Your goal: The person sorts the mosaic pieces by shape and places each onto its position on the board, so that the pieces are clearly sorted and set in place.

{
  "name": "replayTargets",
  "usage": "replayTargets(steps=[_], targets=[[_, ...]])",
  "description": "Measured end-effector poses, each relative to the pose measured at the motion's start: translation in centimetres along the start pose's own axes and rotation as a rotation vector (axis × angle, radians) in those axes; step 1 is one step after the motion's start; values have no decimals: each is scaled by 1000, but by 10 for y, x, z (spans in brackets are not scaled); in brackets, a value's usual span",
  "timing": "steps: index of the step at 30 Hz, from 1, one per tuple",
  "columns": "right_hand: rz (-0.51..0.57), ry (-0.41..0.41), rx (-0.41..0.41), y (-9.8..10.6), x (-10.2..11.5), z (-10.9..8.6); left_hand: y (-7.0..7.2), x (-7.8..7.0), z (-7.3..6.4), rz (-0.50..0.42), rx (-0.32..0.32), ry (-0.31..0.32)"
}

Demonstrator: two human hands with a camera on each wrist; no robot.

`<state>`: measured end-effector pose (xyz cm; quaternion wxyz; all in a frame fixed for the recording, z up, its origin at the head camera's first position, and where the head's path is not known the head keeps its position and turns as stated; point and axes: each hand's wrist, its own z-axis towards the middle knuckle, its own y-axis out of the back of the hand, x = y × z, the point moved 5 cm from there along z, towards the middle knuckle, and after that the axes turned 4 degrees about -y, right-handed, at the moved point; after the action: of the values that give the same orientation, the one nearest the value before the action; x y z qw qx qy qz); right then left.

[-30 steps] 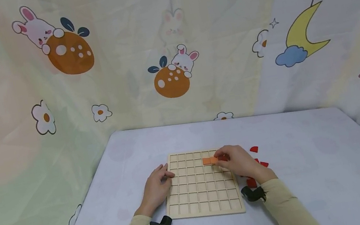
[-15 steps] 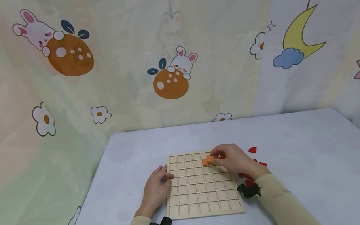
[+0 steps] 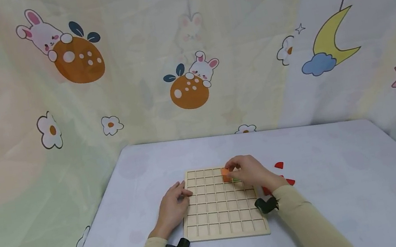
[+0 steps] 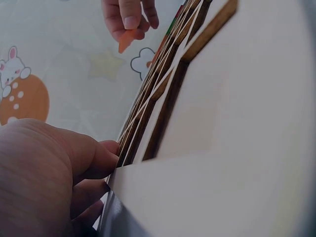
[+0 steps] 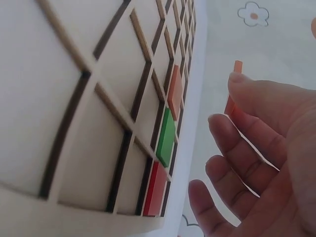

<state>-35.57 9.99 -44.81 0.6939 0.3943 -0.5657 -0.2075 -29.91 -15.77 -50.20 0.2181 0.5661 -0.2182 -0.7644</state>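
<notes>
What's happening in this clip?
A person's right hand pinches an orange piece over a wooden grid board, while the left hand touches the board's left edge. Another orange piece, a green piece and a red piece sit in a row of cells; loose red pieces lie right of the board.

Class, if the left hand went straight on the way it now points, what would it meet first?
Most likely the gridded board: the left hand points toward its left edge and seems to touch it, though exact contact is hard to judge.

board (image 4: 247,103): cropped, left wrist view | green piece (image 3: 236,180): mostly hidden, head view
</notes>
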Motion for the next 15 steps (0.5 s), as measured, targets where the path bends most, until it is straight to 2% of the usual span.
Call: replayTargets(steps=[9, 15], targets=[[5, -30, 20, -9, 3, 9, -1, 0, 1, 21, 2, 9], [-20, -8, 39, -17, 9, 15, 0, -1, 0, 19, 5, 14]])
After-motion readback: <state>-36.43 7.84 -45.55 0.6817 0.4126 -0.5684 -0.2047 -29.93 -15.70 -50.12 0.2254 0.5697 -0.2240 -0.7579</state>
